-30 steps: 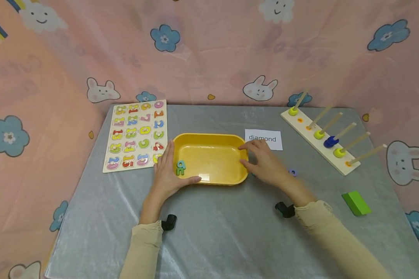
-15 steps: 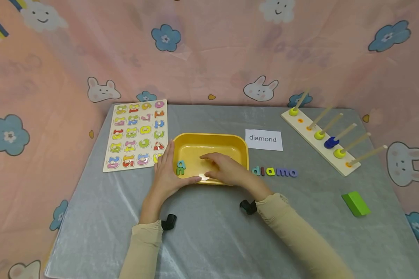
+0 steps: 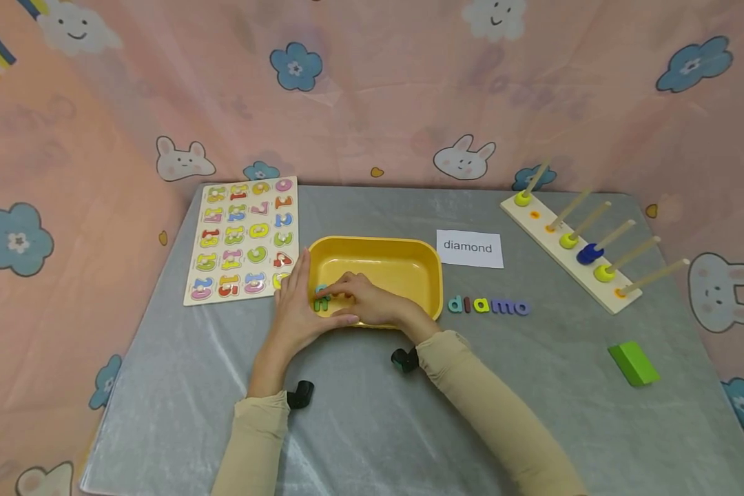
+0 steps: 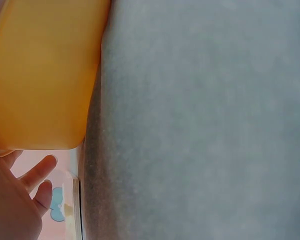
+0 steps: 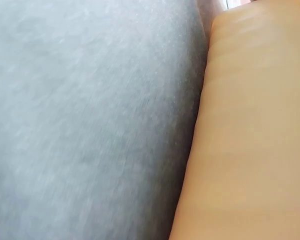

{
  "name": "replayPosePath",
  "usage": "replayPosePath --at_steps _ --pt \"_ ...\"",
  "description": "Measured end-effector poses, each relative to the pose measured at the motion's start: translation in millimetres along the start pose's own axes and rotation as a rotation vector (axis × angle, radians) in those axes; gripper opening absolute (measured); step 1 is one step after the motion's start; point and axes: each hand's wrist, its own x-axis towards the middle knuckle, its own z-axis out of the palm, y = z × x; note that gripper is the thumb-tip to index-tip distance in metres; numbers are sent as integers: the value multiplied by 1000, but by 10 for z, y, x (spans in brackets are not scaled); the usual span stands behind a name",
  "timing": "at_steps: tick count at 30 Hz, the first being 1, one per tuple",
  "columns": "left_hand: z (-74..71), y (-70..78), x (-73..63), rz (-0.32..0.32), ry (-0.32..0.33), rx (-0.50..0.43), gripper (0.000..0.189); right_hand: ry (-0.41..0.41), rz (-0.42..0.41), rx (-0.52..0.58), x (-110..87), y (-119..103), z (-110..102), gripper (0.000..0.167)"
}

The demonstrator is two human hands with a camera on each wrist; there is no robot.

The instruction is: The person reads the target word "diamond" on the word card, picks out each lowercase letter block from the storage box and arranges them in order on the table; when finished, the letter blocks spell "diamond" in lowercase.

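Note:
My left hand [image 3: 293, 303] rests against the left end of a yellow plastic tray [image 3: 397, 269], fingers stretched along its side and thumb along the front rim. In the left wrist view, fingers [image 4: 41, 170] reach past the tray's outer wall [image 4: 45, 75]. Inside, my right hand [image 3: 368, 301] reaches to the left corner, index finger extended over a green letter n [image 3: 319, 304] and a blue letter [image 3: 320, 290], which it partly covers. No letter is visibly lifted. The right wrist view has only the tray's outer wall [image 5: 255, 130] and grey cloth.
Right of the tray, several coloured letters [image 3: 481, 305] lie in a row reading "diamo". Behind them is a white card [image 3: 469, 249] printed "diamond". A wooden number board [image 3: 242, 241] stands left, a peg board [image 3: 570, 251] right, and a green block [image 3: 634, 363] at front right.
My right hand has moved left from the tray's right rim, across the inside, to the letters in the left corner, uncovering the row and card. My left hand has stayed put.

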Motion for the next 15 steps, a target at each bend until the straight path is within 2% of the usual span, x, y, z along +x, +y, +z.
replayPosePath --at_steps 6,15 --pt "-5 8 -7 -12 -9 2 147 7 -34 -93 69 -11 11 39" --pt "16 -5 5 -9 0 5 147 92 10 -129 56 16 24 5"
